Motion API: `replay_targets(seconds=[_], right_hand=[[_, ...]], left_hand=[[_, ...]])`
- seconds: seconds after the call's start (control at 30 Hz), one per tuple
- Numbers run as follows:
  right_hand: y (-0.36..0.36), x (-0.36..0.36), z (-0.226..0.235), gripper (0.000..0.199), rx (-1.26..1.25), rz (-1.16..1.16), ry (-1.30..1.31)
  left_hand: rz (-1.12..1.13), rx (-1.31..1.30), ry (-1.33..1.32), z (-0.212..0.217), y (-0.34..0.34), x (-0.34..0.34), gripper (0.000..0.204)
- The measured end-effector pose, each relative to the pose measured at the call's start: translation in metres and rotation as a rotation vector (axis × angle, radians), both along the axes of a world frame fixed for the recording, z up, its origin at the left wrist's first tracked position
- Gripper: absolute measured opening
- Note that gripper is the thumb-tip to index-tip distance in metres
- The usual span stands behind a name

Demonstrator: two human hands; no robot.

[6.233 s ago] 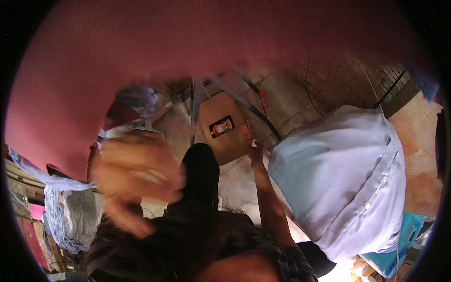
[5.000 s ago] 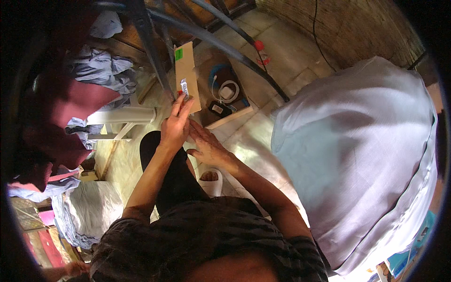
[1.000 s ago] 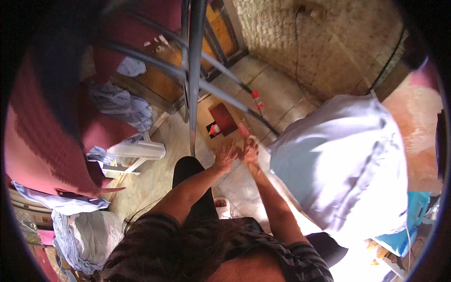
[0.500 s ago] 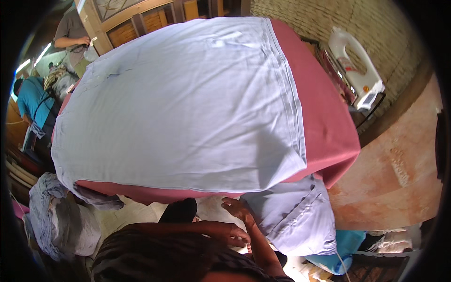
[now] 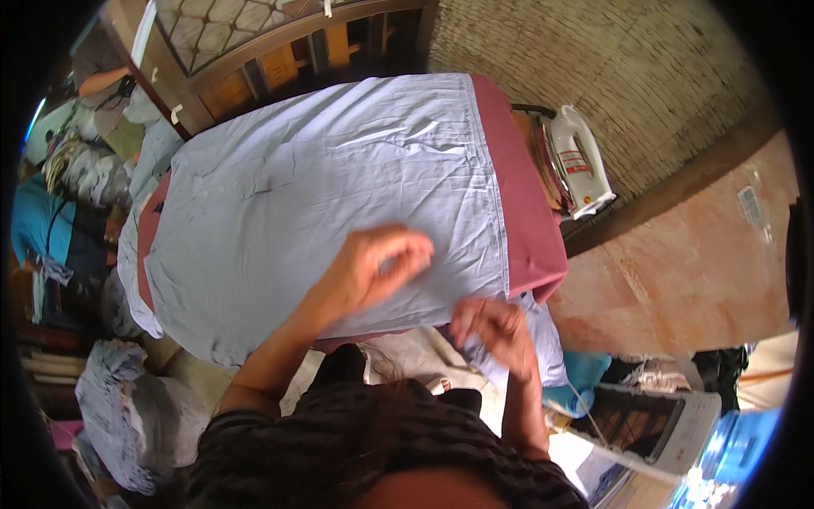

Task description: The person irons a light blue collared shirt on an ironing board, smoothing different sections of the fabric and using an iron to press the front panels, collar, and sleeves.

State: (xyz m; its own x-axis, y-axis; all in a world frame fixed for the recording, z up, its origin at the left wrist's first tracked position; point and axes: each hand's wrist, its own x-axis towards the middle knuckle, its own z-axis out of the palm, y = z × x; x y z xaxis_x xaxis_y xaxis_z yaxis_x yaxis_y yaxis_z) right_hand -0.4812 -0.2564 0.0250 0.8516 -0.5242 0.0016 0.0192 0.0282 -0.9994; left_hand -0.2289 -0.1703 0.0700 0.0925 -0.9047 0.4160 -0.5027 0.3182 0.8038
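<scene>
A pale blue-grey cloth [image 5: 339, 187] with a stitched hem along its right side lies spread and creased over the table's dark red cover [image 5: 517, 195]. My left hand [image 5: 377, 267] is above the front of the cloth, blurred, with its fingers curved, thumb apart and nothing held. Beside the front right corner hangs my right hand [image 5: 496, 331], fingers loosely bent and apart, also without anything in it. Whether either hand touches cloth cannot be told. More blue-grey cloth [image 5: 543, 339] hangs below that corner, partly behind my right hand.
A white iron [image 5: 579, 165] rests on a stand right of the table, by the woven wall [image 5: 585, 51]. Bundled cloth [image 5: 119, 407] sits at the left. A blue container [image 5: 742, 454] stands lower right. Two other people, one in a blue shirt [image 5: 42, 220], are at the far left.
My left hand has risen from near my body to above the cloth. My right hand has moved right and up. The view has shifted, so the table appears smaller.
</scene>
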Motion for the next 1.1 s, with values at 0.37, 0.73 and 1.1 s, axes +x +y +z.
replay_targets(seconds=[0.37, 0.73, 1.1], right_hand=[[-0.123, 0.106, -0.005, 0.025, -0.912, -0.777, 0.496], [-0.143, 0.094, -0.009, 0.016, -0.850, -0.629, 0.543], [-0.149, 0.076, 0.013, 0.015, -0.667, -0.571, 0.552]], left_hand=[[0.004, -0.017, -0.619, -0.017, -0.228, 0.080, 0.030], [-0.149, 0.332, -0.792, -0.001, -0.287, 0.074, 0.014], [0.212, -0.031, -0.474, -0.042, -0.274, 0.046, 0.011]])
